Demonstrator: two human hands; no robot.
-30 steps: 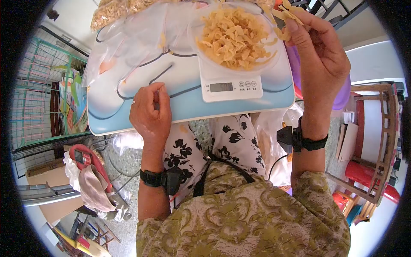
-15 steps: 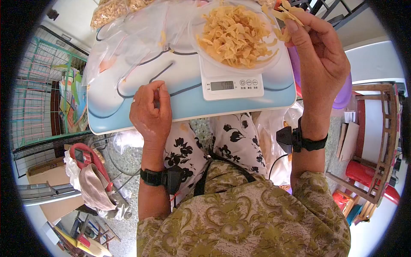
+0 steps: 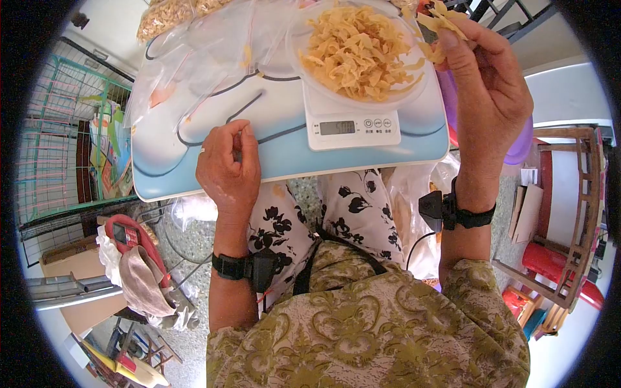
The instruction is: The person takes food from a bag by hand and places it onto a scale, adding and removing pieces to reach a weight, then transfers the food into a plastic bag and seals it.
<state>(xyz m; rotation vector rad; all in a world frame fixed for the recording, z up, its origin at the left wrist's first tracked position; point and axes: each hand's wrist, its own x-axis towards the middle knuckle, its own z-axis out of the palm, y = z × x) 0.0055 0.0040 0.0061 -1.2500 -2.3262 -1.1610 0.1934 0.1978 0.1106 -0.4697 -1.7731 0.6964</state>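
Note:
My right hand (image 3: pixel 488 90) is raised at the right of the table, thumb and fingers pinching a few pale yellow dried flakes (image 3: pixel 442 22). Beside it, a clear round bowl (image 3: pixel 304 77) heaped with similar dried flakes (image 3: pixel 356 52) sits on a white digital kitchen scale (image 3: pixel 352 132). The scale's display (image 3: pixel 337 127) is lit with digits that look like 500. My left hand (image 3: pixel 229 165) rests at the table's front edge, its fingers curled in. Nothing shows in that hand, though the inside of the curl is partly hidden.
Clear plastic bags (image 3: pixel 187 71) lie across the left of the blue and white table (image 3: pixel 284 158). Bags filled with dried pieces (image 3: pixel 165 19) stand at the back. A purple basin (image 3: pixel 519 145) is right of the table. A green wire cage (image 3: pixel 52 129) stands at the left.
My right hand has shifted very slightly to the right, still pinching the flakes. My left hand stays where it was.

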